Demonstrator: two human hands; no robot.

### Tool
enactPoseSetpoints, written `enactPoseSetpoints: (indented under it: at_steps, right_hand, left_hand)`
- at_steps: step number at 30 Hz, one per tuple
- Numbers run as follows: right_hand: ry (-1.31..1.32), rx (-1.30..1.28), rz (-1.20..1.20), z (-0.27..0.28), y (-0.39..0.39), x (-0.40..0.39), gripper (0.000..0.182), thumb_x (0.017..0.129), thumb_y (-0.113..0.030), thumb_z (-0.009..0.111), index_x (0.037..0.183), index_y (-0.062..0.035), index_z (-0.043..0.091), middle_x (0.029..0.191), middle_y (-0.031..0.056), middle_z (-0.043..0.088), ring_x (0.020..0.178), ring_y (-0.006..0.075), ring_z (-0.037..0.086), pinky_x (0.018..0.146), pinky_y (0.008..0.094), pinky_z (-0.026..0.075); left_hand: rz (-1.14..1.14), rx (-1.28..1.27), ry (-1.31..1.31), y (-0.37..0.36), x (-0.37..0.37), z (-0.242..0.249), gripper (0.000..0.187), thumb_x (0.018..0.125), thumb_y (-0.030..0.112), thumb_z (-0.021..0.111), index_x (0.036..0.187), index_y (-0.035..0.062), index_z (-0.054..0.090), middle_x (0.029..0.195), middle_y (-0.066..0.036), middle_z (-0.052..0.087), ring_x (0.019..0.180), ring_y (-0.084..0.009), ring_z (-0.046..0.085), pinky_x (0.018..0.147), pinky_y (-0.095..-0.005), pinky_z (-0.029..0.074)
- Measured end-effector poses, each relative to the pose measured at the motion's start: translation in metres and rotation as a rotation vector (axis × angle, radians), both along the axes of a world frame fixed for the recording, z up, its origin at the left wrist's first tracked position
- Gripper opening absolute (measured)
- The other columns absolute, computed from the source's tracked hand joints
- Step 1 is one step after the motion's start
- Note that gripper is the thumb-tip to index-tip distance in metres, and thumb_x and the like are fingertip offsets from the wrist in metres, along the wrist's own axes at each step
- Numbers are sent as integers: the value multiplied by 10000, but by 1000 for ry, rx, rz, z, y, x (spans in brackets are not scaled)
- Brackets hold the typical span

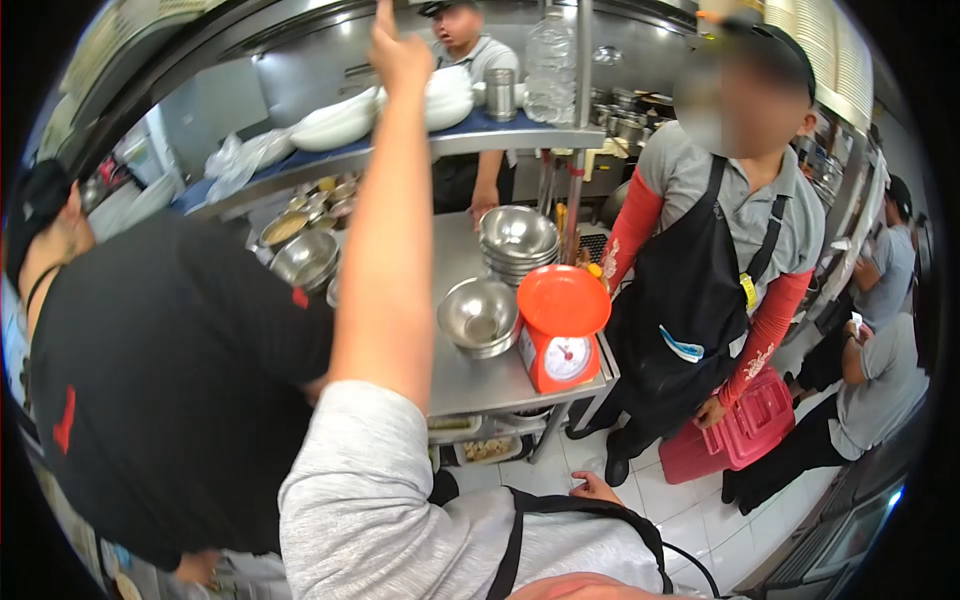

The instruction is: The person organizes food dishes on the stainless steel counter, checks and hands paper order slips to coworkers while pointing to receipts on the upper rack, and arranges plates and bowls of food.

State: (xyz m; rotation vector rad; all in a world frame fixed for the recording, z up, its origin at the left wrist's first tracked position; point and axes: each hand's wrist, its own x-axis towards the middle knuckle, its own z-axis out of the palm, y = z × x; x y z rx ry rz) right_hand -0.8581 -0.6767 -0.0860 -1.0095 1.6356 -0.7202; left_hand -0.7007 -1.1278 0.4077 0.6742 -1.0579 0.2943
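My left hand (pixel 400 60) is raised high at the top of the view, in front of the shelf. One finger stretches upward, the others look curled, and nothing shows in it. Low in front of my body is my right hand (pixel 597 488), partly hidden behind my apron; its visible fingers are slightly bent and apart, with no held object visible. Beyond it stands a steel table (pixel 480 385) with stacked metal bowls (pixel 478 315), another bowl stack (pixel 519 235) and an orange scale (pixel 562 355) with a round pan.
A person in a black apron (pixel 670 290) stands right of the table beside a red lidded bin (pixel 735 425). A person in black (pixel 180 370) bends at the left. Another person (pixel 490 55) is behind the shelf (pixel 480 142), which holds white bowls (pixel 340 122). More people are at far right.
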Motion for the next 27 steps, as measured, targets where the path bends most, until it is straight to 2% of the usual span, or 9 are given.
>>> enactPoseSetpoints:
  at_steps: [3, 5, 6, 7, 8, 13, 19, 22, 27]
  right_hand:
    - [18, 58, 259, -21, 5, -6, 395, 740, -162, 543, 1091, -44, 406, 786, 65, 559, 719, 110, 527, 642, 212, 414]
    - [-85, 25, 352, -30, 7, -5, 377, 713, -145, 547, 1052, -20, 438, 705, 65, 568, 611, 141, 537, 559, 234, 424]
    - [-26, 137, 412, -34, 5, -6, 372, 714, -143, 542, 1049, -23, 433, 724, 67, 573, 589, 148, 537, 539, 245, 429]
    - [56, 158, 451, -23, 6, 0, 323, 725, -141, 518, 1016, -14, 461, 699, 85, 569, 575, 148, 537, 519, 261, 432]
    - [207, 127, 555, -57, 6, -9, 254, 727, -168, 513, 934, -21, 504, 712, 88, 566, 652, 140, 531, 568, 260, 418]
    - [550, 95, 821, -115, -31, 0, 193, 735, -190, 499, 825, -24, 541, 693, 90, 556, 687, 137, 523, 589, 265, 407]
    - [663, 50, 972, -127, -75, 104, 176, 742, -183, 485, 782, -18, 531, 644, 90, 544, 626, 146, 520, 547, 274, 409]
    - [685, 8, 1073, -133, -79, 177, 172, 746, -180, 478, 761, -15, 527, 620, 90, 539, 595, 150, 519, 527, 278, 410]
    - [663, -84, 1279, -152, -51, 349, 174, 752, -174, 466, 726, -11, 518, 579, 90, 529, 544, 156, 517, 492, 285, 411]
  left_hand:
    - [-841, 227, -10, 109, 7, -91, 150, 775, 103, 411, 888, 10, 440, 604, -45, 491, 498, -114, 461, 472, -240, 385]
    - [-1028, 298, -46, 183, 12, -160, 156, 835, 163, 383, 802, 41, 474, 594, -39, 504, 412, -97, 441, 385, -221, 363]
    - [-1143, 537, 37, 227, 23, -187, 166, 818, 168, 417, 739, 49, 501, 625, -54, 519, 475, -136, 482, 439, -255, 396]
    - [-330, 227, -472, 238, 28, -236, 179, 794, 155, 437, 671, 52, 517, 663, -77, 528, 591, -186, 510, 537, -289, 416]
    - [-641, 508, -381, 271, 37, -278, 167, 771, 142, 457, 650, 46, 523, 688, -95, 528, 691, -221, 502, 622, -307, 406]
    - [-960, 1135, -319, 423, 126, -367, 279, 796, 261, 444, 678, 20, 520, 659, -64, 551, 626, -135, 513, 588, -291, 407]
    - [-443, 1145, 160, 537, 260, -469, 296, 810, 277, 411, 720, 20, 527, 693, -50, 509, 645, -115, 467, 598, -265, 394]
    - [-364, 1169, 665, 616, 320, -493, 291, 807, 312, 431, 946, 57, 453, 686, -31, 459, 573, -82, 415, 499, -219, 378]
    - [26, 1084, 1026, 746, 441, -505, 376, 763, 302, 490, 990, 14, 404, 651, -33, 462, 519, -106, 429, 485, -237, 399]
